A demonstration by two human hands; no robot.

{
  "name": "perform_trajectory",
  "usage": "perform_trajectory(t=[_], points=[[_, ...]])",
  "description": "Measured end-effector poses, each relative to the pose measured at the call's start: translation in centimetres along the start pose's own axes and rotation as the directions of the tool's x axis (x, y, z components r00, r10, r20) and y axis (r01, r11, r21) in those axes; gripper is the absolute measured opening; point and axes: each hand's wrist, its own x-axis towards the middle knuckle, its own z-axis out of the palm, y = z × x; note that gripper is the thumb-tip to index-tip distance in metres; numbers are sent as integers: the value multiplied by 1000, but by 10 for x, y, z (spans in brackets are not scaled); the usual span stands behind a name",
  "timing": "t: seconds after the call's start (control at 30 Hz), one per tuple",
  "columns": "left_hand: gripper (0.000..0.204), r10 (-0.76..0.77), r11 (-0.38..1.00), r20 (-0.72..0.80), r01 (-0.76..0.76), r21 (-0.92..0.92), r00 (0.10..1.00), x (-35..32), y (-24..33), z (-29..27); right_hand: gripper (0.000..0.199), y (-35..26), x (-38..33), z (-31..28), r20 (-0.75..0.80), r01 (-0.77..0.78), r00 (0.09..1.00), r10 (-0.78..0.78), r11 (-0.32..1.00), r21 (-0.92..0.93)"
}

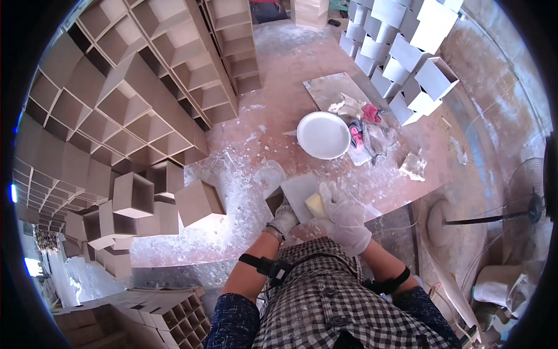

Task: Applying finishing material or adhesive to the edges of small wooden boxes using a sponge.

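Close in front of me is a small open box (pixel 297 189) with a white face turned up and a brown opening on its left. My left hand (pixel 285 221), in a greyish work glove, grips the box at its near left side. In a pale glove, my right hand (pixel 347 216) is closed on a yellow sponge (pixel 315 206), which lies against the box's white face. Part of the box is hidden by both hands. A single brown box (pixel 197 203) rests on the worktable to the left of my left hand.
Ahead stands a round white basin (pixel 324 135), with crumpled rags (pixel 375 139) at its right. White-coated boxes (pixel 401 64) are stacked far right. Brown boxes (pixel 145 107) pile high along the left. A standing fan (pixel 523 200) is beyond the right edge of the smeared worktable (pixel 232 157).
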Motion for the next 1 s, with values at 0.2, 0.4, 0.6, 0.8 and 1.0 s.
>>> perform_trajectory(t=[0.2, 0.4, 0.6, 0.8, 1.0], points=[[39, 69, 996, 42, -71, 57, 997, -25, 34, -5, 46, 1, 49, 11, -133, 119, 985, -115, 992, 28], [46, -17, 769, 107, -55, 637, 994, -28, 70, -8, 34, 24, 57, 23, -134, 207, 969, -207, 978, -11], [49, 142, 728, 71, -153, 668, 987, -5, 39, -5, 46, 35, -33, 3, 215, -136, 976, 20, 829, 542], [47, 89, 776, 53, -102, 623, 995, -18, 46, -9, 44, -13, 54, -38, -1, -42, 999, 43, 975, 217], [50, 1, 869, 83, -42, 494, 997, 20, -16, 9, 39, -12, 39, 1, 106, -63, 992, 73, 993, -95]])
